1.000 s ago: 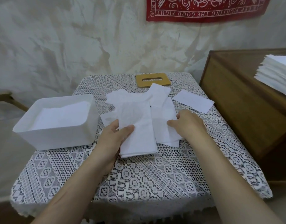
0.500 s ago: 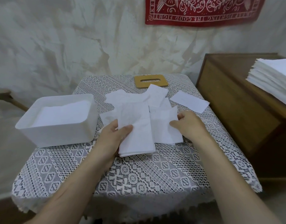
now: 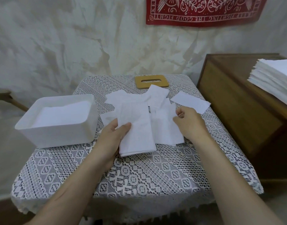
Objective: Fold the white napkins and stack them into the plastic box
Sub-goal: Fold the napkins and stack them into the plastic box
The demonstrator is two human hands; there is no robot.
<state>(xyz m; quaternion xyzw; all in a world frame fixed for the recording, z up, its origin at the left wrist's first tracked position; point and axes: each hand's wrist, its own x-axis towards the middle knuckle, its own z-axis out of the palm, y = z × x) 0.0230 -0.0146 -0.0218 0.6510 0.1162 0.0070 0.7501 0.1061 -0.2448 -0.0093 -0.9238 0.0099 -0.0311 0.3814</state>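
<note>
1. Two bare hands are shown above one small table draped in a white lace cloth (image 3: pixel 139 172) with an openwork pattern.
2. One folded napkin bundle (image 3: pixel 137 135), soft, white and rectangular, lies at the table's middle. It is gripped by the left hand (image 3: pixel 112 137), thumb on top and fingers beneath.
3. The right edge of one loose napkin (image 3: pixel 165 129) just beside it is pinched by the curled fingers of the right hand (image 3: pixel 190 123).
4. More crumpled sheets (image 3: pixel 123 99) overlap behind; their number cannot be told.
5. One flat napkin (image 3: pixel 190 103) lies apart at the right.
6. One translucent plastic box (image 3: pixel 61 133), rectangular with rounded corners, stands at the left, filled with stacked napkins.
7. One slotted wooden lid (image 3: pixel 151 83) is seen at the far edge.
8. One tall napkin stack (image 3: pixel 274 80) rests on one wooden cabinet (image 3: pixel 233 108).
</note>
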